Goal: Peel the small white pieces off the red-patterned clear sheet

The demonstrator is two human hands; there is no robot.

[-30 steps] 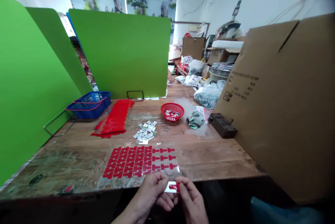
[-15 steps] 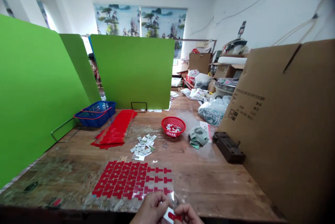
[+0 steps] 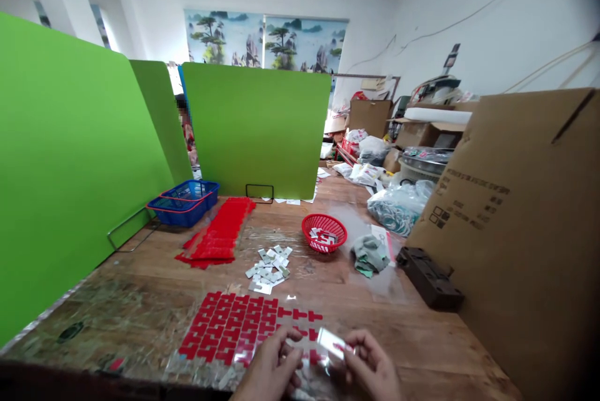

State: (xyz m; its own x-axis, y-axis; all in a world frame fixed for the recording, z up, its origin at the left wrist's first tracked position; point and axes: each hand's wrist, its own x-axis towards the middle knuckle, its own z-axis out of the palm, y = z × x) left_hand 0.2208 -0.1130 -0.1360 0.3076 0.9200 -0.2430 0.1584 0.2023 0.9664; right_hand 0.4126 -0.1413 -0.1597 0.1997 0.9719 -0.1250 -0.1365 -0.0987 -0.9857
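Observation:
My right hand point(image 3: 375, 366) pinches a small shiny metal plate point(image 3: 330, 343) with a bit of red on its near end, raised over the right edge of the sticker sheet. To its left, my left hand point(image 3: 274, 363) is half curled with thumb and forefinger apart, and nothing shows between them. Beneath and beyond the hands lies a clear sheet of red T-shaped stickers point(image 3: 225, 326), part of it hidden by my left hand. Behind that sheet is a loose pile of notched metal plates point(image 3: 269, 268). A red basket point(image 3: 324, 220) holds several plates with red on them.
A stack of red sheets point(image 3: 222, 229) and a blue basket point(image 3: 182, 218) stand at the back left. Grey-green cloth point(image 3: 370, 255) and a dark brown block point(image 3: 429, 279) lie at the right, beside a cardboard panel point(image 3: 520, 232). Green partitions point(image 3: 257, 132) border the table.
My hands have moved apart; the right carries the metal plate up and to the right, and the left has let go of it. The view has shifted slightly left.

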